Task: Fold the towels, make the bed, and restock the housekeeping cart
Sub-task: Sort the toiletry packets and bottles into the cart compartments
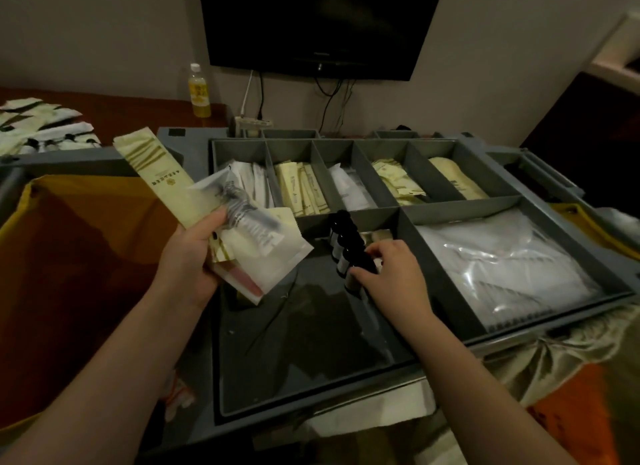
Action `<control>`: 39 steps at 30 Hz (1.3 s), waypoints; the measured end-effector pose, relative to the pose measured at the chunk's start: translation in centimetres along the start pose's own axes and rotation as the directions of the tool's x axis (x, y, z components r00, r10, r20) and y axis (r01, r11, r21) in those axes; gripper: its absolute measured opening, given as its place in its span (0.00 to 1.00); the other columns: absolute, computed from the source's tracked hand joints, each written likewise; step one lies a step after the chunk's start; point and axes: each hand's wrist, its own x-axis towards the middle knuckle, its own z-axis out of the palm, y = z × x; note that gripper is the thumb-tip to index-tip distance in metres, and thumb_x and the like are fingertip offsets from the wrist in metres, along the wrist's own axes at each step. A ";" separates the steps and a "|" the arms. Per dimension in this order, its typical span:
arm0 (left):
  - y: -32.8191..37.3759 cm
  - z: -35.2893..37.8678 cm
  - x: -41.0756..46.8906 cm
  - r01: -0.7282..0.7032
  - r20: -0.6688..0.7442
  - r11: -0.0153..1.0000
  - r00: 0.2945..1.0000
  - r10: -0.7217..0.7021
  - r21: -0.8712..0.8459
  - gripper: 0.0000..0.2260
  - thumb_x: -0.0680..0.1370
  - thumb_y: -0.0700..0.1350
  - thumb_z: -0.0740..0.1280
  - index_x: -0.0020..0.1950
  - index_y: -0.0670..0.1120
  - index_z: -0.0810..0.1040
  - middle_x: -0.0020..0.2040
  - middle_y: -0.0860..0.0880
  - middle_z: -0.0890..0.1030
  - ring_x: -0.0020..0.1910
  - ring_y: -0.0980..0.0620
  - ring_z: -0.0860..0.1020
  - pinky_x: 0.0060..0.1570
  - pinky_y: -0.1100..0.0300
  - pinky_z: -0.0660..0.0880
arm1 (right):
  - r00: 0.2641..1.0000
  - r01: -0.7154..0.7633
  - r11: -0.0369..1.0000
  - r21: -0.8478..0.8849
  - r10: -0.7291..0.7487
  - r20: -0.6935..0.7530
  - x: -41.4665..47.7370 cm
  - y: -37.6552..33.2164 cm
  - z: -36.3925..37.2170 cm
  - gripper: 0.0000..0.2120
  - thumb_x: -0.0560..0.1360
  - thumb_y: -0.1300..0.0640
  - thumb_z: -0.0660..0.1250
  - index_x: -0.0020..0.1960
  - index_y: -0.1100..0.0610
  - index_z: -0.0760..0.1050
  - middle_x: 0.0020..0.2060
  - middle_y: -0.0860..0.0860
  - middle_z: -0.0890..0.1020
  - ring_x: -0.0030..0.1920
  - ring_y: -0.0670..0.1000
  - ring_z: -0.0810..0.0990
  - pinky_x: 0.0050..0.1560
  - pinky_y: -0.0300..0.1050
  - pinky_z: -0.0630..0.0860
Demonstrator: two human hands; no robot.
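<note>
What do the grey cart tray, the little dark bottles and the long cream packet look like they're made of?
The cart tray looks like matte grey moulded plastic, given its thick one-piece dividers. The dark bottles look like glossy glass or hard plastic; their sheen fits either. The cream packet is probably matte paper: flat, creased, printed stripes.

The tray (pixel 460 206) looks like matt grey plastic. The bags (pixel 512 267) are clear, glossy film. The sachets (pixel 304 191) look like matt cream paper, the bottles (pixel 346 253) dark and shiny.

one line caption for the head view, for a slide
Restocking the cart: left hand holds a bundle of amenity packets while right hand grips small dark bottles in the grey tray.
</note>
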 end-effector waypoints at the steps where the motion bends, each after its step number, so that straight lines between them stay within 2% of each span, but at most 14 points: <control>1: 0.0 0.0 0.1 0.005 -0.004 1.000 1.000 -0.006 -0.007 0.19 0.78 0.43 0.66 0.68 0.46 0.71 0.59 0.46 0.81 0.53 0.48 0.81 0.44 0.53 0.80 | 1.000 -0.010 1.000 -0.004 0.010 0.004 0.2 -0.1 0.0 0.16 0.72 0.50 0.71 0.57 0.51 0.73 0.54 0.47 0.72 0.55 0.48 0.73 0.55 0.43 0.73; 6: 0.0 -0.3 0.2 0.020 0.021 1.000 1.000 -0.020 0.007 0.19 0.78 0.43 0.65 0.68 0.45 0.71 0.59 0.45 0.80 0.55 0.47 0.81 0.45 0.53 0.80 | 1.000 -0.009 1.000 0.007 0.009 0.002 0.5 -0.5 0.2 0.15 0.73 0.52 0.69 0.56 0.50 0.68 0.55 0.47 0.73 0.54 0.48 0.74 0.55 0.48 0.75; 10: 0.1 -0.2 0.1 0.026 0.065 0.999 0.998 -0.027 0.025 0.18 0.78 0.43 0.65 0.67 0.46 0.72 0.57 0.45 0.81 0.52 0.48 0.82 0.40 0.57 0.80 | 1.000 0.011 1.000 0.019 -0.011 0.004 0.4 -0.4 0.3 0.18 0.74 0.53 0.69 0.61 0.50 0.70 0.58 0.47 0.74 0.55 0.47 0.75 0.53 0.45 0.75; 14: 0.0 0.4 -0.3 0.026 0.085 0.999 0.996 -0.028 0.029 0.10 0.78 0.41 0.65 0.58 0.49 0.75 0.49 0.48 0.83 0.45 0.51 0.83 0.37 0.58 0.79 | 1.000 0.005 0.999 0.035 -0.006 0.014 0.3 -0.1 0.0 0.23 0.71 0.49 0.72 0.63 0.48 0.68 0.60 0.46 0.72 0.56 0.46 0.74 0.56 0.45 0.75; 16: -0.1 0.7 -0.5 0.037 0.092 0.999 0.995 -0.039 0.020 0.08 0.78 0.40 0.64 0.56 0.50 0.75 0.47 0.48 0.83 0.43 0.52 0.83 0.36 0.58 0.78 | 0.999 0.019 1.000 0.023 -0.017 -0.051 0.2 -0.6 -0.5 0.26 0.71 0.46 0.72 0.65 0.49 0.68 0.61 0.47 0.71 0.59 0.48 0.72 0.58 0.47 0.74; 18: -0.3 0.9 -0.7 0.059 0.119 0.997 0.991 -0.063 0.041 0.12 0.78 0.40 0.65 0.61 0.47 0.75 0.48 0.47 0.83 0.42 0.52 0.84 0.35 0.58 0.79 | 0.992 0.059 0.995 0.087 -0.048 -0.117 0.1 -1.9 -1.3 0.23 0.72 0.44 0.69 0.64 0.49 0.69 0.60 0.46 0.71 0.58 0.46 0.72 0.57 0.45 0.74; 20: -0.4 1.1 -0.9 0.063 0.152 0.995 0.986 -0.074 0.074 0.14 0.77 0.41 0.65 0.64 0.45 0.74 0.49 0.46 0.83 0.42 0.52 0.84 0.36 0.58 0.79 | 0.994 0.105 0.956 0.275 -0.094 -0.052 -0.2 -3.9 -1.9 0.18 0.74 0.44 0.66 0.62 0.47 0.70 0.57 0.45 0.75 0.54 0.45 0.75 0.53 0.43 0.76; 22: -0.6 1.3 -1.2 0.052 0.182 0.993 0.981 -0.072 0.110 0.15 0.77 0.40 0.65 0.64 0.44 0.74 0.49 0.45 0.83 0.42 0.51 0.84 0.37 0.57 0.79 | 0.979 0.094 0.906 0.412 -0.160 0.129 -0.7 -6.1 -2.1 0.19 0.73 0.41 0.66 0.62 0.46 0.70 0.54 0.43 0.75 0.51 0.43 0.76 0.47 0.40 0.76; 24: -0.8 1.4 -1.5 0.045 0.190 0.991 0.979 -0.069 0.126 0.15 0.77 0.40 0.64 0.63 0.44 0.73 0.50 0.44 0.83 0.44 0.48 0.83 0.39 0.54 0.80 | 0.936 0.154 0.941 0.301 -0.237 0.260 -1.0 -7.6 -1.3 0.25 0.70 0.38 0.68 0.64 0.45 0.69 0.52 0.39 0.70 0.50 0.39 0.71 0.43 0.32 0.70; 26: -0.9 1.4 -1.9 0.032 0.230 0.991 0.971 -0.062 0.132 0.16 0.77 0.40 0.64 0.65 0.44 0.73 0.52 0.42 0.83 0.47 0.45 0.83 0.39 0.53 0.80 | 0.931 0.182 0.948 0.260 -0.252 0.264 -1.0 -8.1 -0.5 0.24 0.69 0.40 0.71 0.61 0.45 0.70 0.50 0.39 0.68 0.49 0.39 0.70 0.43 0.31 0.67; 28: -1.0 1.5 -2.1 0.017 0.268 0.993 0.962 -0.049 0.119 0.16 0.77 0.41 0.65 0.64 0.45 0.73 0.49 0.44 0.84 0.46 0.47 0.84 0.35 0.55 0.80 | 0.942 0.114 0.925 0.362 -0.217 0.257 -0.8 -8.1 -0.3 0.16 0.70 0.43 0.71 0.55 0.45 0.71 0.50 0.41 0.73 0.49 0.40 0.74 0.43 0.33 0.71; 32: -1.2 2.1 -2.6 -0.009 0.319 0.993 0.947 -0.030 0.120 0.14 0.77 0.38 0.64 0.62 0.49 0.74 0.43 0.49 0.85 0.41 0.51 0.84 0.32 0.59 0.79 | 0.951 -0.060 0.785 0.616 -0.143 0.275 -0.2 -7.9 -1.5 0.06 0.74 0.49 0.68 0.48 0.44 0.72 0.45 0.44 0.80 0.43 0.41 0.80 0.36 0.32 0.77; 36: -1.7 3.0 -2.7 -0.009 0.288 0.990 0.957 -0.032 0.141 0.16 0.77 0.37 0.63 0.64 0.47 0.73 0.45 0.47 0.84 0.39 0.51 0.84 0.30 0.59 0.79 | 0.952 -0.099 0.763 0.639 -0.114 0.283 1.2 -7.3 -2.6 0.05 0.76 0.47 0.66 0.49 0.45 0.71 0.49 0.46 0.81 0.47 0.45 0.81 0.42 0.39 0.79; 39: -1.9 3.8 -2.3 0.026 0.234 0.998 0.971 -0.040 0.065 0.14 0.77 0.36 0.63 0.62 0.46 0.75 0.43 0.47 0.84 0.37 0.50 0.84 0.30 0.58 0.79 | 0.965 -0.138 0.723 0.676 -0.056 0.257 3.2 -6.2 -3.1 0.12 0.78 0.47 0.63 0.57 0.51 0.73 0.52 0.49 0.80 0.49 0.47 0.79 0.41 0.38 0.76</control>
